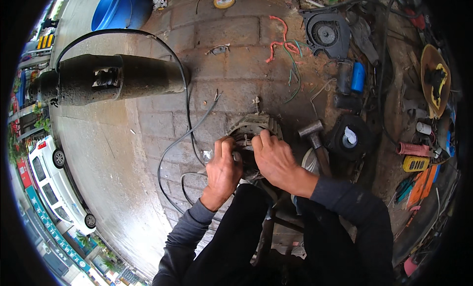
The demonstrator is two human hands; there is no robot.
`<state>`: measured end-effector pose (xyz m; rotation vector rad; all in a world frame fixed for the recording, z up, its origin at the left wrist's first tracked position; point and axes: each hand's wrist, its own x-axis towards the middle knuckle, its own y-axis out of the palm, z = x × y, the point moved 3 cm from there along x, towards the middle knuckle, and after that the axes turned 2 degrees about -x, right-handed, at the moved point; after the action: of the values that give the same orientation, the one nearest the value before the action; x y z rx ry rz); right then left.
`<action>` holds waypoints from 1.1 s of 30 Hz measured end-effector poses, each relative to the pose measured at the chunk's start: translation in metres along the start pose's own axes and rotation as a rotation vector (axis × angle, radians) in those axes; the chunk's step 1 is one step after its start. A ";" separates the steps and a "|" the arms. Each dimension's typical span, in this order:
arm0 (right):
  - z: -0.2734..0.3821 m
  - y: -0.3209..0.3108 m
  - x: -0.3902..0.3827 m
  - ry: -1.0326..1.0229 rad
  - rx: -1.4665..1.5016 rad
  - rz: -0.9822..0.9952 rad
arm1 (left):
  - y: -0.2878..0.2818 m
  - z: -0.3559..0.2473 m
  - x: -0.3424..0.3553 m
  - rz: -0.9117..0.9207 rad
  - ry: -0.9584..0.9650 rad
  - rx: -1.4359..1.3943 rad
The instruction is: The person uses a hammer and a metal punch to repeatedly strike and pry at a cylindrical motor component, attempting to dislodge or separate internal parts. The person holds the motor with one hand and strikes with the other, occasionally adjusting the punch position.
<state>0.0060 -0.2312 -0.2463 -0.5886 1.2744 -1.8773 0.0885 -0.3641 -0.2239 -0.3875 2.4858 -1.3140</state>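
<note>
Between my knees stands a round, ribbed grey metal housing (pixel 254 120) that looks like an open electric motor, with a wire bundle (pixel 240 139) showing at its upper left. My left hand (pixel 221 169) is closed at its near left side, thumb and fingers pressed together. From the right, my right hand (pixel 277 159) reaches over it with curled fingers at the opening. Whatever is pinched in either hand is hidden by the fingers. A grey cable (pixel 170 145) with bared wire ends loops on the paving to the left. Right of the housing lies a hammer (pixel 311 130) with its head pointing away.
A large dark metal cylinder (pixel 143 79) with a black cable (pixel 186 84) lies far left, before a blue bucket (pixel 111 13). On the right are a black fan cover (pixel 326 34), a blue can (pixel 357 77), a yellow meter (pixel 415 163) and scattered tools. A white van (pixel 56 185) stands on the road.
</note>
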 end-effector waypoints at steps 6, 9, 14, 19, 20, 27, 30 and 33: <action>0.001 0.005 0.004 -0.054 -0.116 0.013 | 0.005 -0.002 0.012 0.034 0.080 0.156; 0.001 0.007 0.006 -0.052 -0.121 0.037 | 0.006 0.000 0.019 0.033 0.122 0.189; -0.001 0.007 0.006 -0.020 -0.017 0.054 | 0.004 0.000 0.019 0.077 0.130 0.210; -0.006 0.004 0.001 -0.034 0.123 0.038 | 0.000 -0.006 0.014 0.055 0.130 0.173; -0.007 0.003 -0.001 -0.026 0.161 0.030 | 0.000 -0.006 0.014 0.059 0.131 0.164; -0.003 -0.006 -0.002 0.011 0.356 0.016 | -0.011 0.006 0.009 0.124 0.118 -0.003; -0.004 -0.009 0.004 0.016 0.375 0.062 | -0.013 0.007 0.012 0.127 0.126 -0.037; -0.006 -0.012 0.010 0.023 0.379 0.081 | -0.013 0.007 0.018 0.141 0.112 -0.035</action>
<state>-0.0079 -0.2334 -0.2380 -0.3102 0.9059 -1.9929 0.0763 -0.3832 -0.2193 -0.1465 2.5779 -1.2697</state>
